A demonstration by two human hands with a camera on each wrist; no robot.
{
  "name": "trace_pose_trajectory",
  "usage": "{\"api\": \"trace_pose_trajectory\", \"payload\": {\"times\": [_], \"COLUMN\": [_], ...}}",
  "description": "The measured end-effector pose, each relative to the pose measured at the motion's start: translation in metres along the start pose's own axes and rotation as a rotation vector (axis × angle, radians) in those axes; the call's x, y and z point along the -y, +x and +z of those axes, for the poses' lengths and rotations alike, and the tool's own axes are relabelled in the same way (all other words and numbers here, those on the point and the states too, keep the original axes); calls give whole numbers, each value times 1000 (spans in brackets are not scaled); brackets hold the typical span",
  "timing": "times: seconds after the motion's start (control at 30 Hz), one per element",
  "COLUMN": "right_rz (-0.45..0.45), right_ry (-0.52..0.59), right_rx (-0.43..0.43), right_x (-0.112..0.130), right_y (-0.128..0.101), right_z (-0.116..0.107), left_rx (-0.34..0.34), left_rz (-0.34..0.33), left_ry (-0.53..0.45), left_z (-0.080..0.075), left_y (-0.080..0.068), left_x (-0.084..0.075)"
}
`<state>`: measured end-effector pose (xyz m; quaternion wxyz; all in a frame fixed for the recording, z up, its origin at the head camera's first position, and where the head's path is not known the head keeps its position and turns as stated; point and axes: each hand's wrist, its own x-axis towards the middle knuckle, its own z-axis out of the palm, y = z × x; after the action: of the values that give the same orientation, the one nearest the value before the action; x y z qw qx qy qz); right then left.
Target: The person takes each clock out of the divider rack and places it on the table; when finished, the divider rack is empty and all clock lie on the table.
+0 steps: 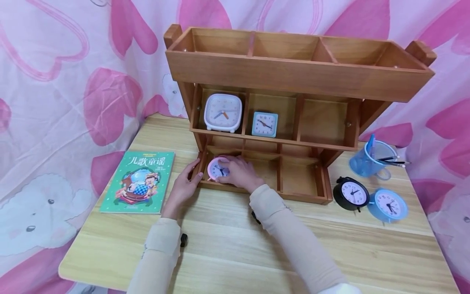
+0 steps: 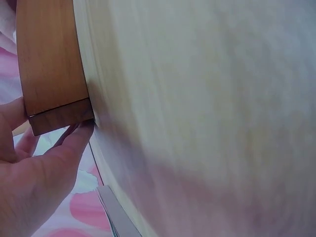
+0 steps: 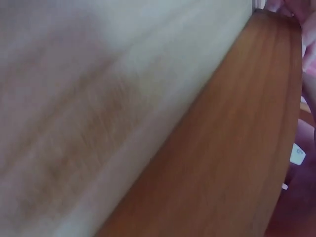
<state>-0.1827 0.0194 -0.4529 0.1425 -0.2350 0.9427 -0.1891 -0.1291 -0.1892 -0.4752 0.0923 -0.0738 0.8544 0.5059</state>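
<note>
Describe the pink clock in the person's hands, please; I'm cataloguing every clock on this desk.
The pink clock is small and round, with a pink rim, a white dial, dark numerals and dark hands. It looks like plastic. It stands upright, face toward the camera, in the bottom-left compartment of the wooden shelf. The right hand curls over its top and right side, hiding part of it; the left hand rests at the shelf's left edge beside it. Its feet and back are hidden.

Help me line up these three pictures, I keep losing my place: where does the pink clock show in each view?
Head: the pink clock sits in the wooden shelf's bottom-left compartment, held by the right hand.
Left wrist: not in view; only the left hand at the shelf's corner.
Right wrist: cannot tell; the far right edge is blurred.
Shared landmark: the wooden shelf on the pale table.
</note>
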Motion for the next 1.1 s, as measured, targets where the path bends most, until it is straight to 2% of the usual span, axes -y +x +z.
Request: {"api": "trace_pose_trajectory", "payload": {"times": [0.23, 0.53, 0.87, 1.1], "right_rz": [-58, -80, -171, -142], "right_ry": [23, 57, 144, 151], "right_rx": [85, 129, 112, 90], "right_x": [-9, -12, -19, -23], "right_y": [2, 4, 6, 7], "right_z": [-8, -12, -10, -12], "left_rx": [-10, -7, -5, 1], "left_rz": [-7, 3, -11, -22], "left_ry": [4, 0, -7, -8], "left_z": [1, 1, 1, 0], "left_y": [0, 1, 2, 2], "left_x": [0, 0, 0, 0]}}
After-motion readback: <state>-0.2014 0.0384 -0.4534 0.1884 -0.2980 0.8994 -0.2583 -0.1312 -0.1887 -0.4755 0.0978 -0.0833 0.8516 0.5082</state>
